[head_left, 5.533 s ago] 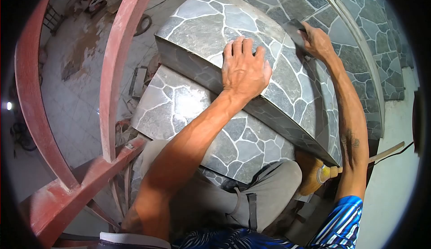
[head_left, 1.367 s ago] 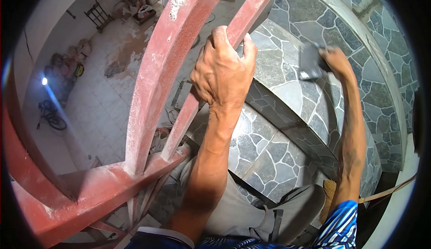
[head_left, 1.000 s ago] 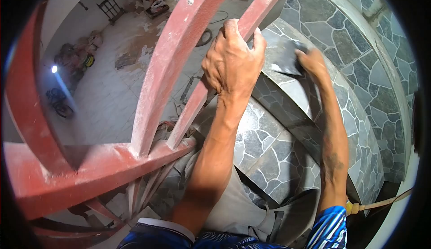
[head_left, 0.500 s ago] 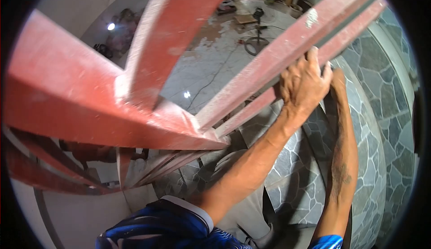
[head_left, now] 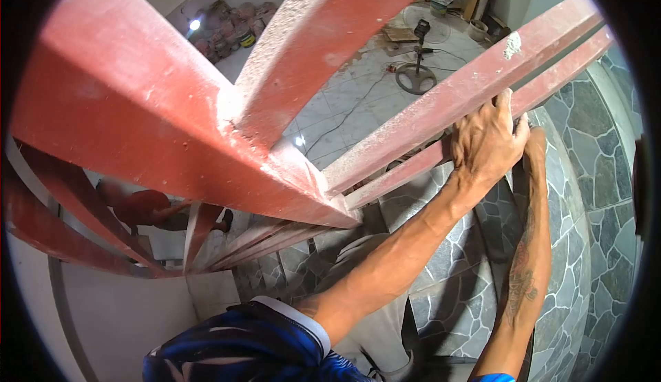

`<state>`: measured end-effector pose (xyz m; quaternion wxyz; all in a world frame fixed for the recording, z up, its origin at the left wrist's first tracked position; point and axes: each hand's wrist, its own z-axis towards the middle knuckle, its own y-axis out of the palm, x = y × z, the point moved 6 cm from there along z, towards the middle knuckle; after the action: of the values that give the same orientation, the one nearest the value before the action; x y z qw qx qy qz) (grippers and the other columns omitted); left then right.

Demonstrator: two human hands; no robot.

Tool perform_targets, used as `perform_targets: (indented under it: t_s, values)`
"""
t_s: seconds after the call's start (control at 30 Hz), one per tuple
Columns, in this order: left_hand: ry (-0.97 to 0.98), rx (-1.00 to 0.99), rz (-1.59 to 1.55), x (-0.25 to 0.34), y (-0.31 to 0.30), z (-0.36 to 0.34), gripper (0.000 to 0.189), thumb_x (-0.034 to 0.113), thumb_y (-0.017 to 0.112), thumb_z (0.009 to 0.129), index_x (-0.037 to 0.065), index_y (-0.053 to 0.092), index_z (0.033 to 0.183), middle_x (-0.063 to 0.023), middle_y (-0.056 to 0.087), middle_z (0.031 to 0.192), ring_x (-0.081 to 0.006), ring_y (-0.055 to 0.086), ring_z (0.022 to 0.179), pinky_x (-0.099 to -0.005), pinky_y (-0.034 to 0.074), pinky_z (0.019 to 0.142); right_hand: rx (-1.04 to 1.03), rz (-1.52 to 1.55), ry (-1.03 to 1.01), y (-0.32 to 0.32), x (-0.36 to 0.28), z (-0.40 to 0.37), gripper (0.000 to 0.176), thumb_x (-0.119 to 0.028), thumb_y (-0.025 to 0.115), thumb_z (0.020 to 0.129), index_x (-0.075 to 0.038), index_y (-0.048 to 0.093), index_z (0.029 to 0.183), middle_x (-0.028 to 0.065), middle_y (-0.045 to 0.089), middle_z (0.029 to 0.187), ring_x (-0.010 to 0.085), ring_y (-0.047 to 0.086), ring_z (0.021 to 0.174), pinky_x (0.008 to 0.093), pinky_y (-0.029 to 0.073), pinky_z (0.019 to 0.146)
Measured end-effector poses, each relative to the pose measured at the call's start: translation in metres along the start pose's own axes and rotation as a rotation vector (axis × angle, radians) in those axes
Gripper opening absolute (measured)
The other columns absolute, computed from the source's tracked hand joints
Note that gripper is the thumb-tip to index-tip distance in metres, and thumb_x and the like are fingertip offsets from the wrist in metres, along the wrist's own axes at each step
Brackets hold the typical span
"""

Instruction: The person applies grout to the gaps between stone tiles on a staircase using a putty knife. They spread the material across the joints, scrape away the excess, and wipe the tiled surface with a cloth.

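Dusty red bars run diagonally up to the right, a thicker upper bar and a slimmer lower bar beside it. My left hand is closed over the lower bar, with fingers bent around it and whitish dust on the fingertips. Close behind it is my right hand, mostly covered by the left, so its fingers do not show. Both bars join a wide red beam, where white dust lies on the joint. Another red upright rises from that beam.
Grey stone-patterned steps lie below my arms. On the tiled floor beyond stands a round-based stand with a cable. Bags or bundles are piled by a bright lamp. A person in red shows below the beam.
The view has shifted, so the bars and both hands appear slightly lower and further right. The left hand stays on the lower bar. More of the person below shows.
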<state>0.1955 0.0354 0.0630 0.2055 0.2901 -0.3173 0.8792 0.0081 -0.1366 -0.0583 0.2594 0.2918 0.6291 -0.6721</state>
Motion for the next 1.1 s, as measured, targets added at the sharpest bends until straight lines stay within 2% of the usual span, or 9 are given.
perform_targets:
  t_s: [0.2,0.43,0.57,0.77,1.1]
  values:
    - [0.022,0.044,-0.005,0.000,-0.001,0.000,0.040,0.027,0.076,0.084,0.001,0.065,0.112,-0.0202,0.074,0.096,-0.0396,0.072,0.085,-0.0501,0.057,0.072,0.007,-0.026,-0.015,0.001,0.001,0.001,0.067,-0.047,0.074,0.084,0.019,0.070,0.089,0.0298,0.072,0.081,0.0306,0.075,0.079,0.0465,0.054,0.069]
    - [0.020,0.044,-0.020,0.000,-0.002,0.001,0.040,0.027,0.076,0.084,0.001,0.065,0.113,-0.0199,0.074,0.096,-0.0392,0.072,0.085,-0.0497,0.057,0.073,0.006,-0.030,-0.027,-0.002,-0.008,-0.007,0.064,-0.045,0.073,0.086,0.018,0.068,0.081,0.0253,0.070,0.072,0.0271,0.072,0.069,0.0461,0.053,0.062]
    - [0.028,0.039,-0.022,-0.001,-0.002,0.001,0.041,0.027,0.076,0.084,0.001,0.065,0.113,-0.0199,0.074,0.096,-0.0389,0.073,0.085,-0.0494,0.057,0.073,-0.023,-0.015,0.021,0.000,-0.003,-0.004,0.065,-0.044,0.072,0.087,0.020,0.067,0.083,0.0286,0.070,0.075,0.0274,0.073,0.073,0.0464,0.053,0.063]
    - [0.030,0.031,-0.010,-0.001,-0.001,0.001,0.041,0.028,0.076,0.085,0.001,0.065,0.114,-0.0201,0.074,0.096,-0.0379,0.073,0.084,-0.0486,0.057,0.073,-0.008,-0.113,0.014,0.000,-0.001,-0.001,0.067,-0.046,0.071,0.086,0.020,0.068,0.086,0.0336,0.071,0.082,0.0349,0.075,0.079,0.0495,0.054,0.069]
    - [0.036,0.022,-0.020,0.000,-0.003,0.000,0.042,0.028,0.075,0.086,0.000,0.065,0.116,-0.0206,0.074,0.096,-0.0385,0.073,0.084,-0.0487,0.057,0.072,0.013,-0.077,0.029,-0.002,-0.004,-0.003,0.067,-0.048,0.073,0.084,0.019,0.069,0.087,0.0344,0.071,0.084,0.0371,0.075,0.083,0.0497,0.054,0.073]
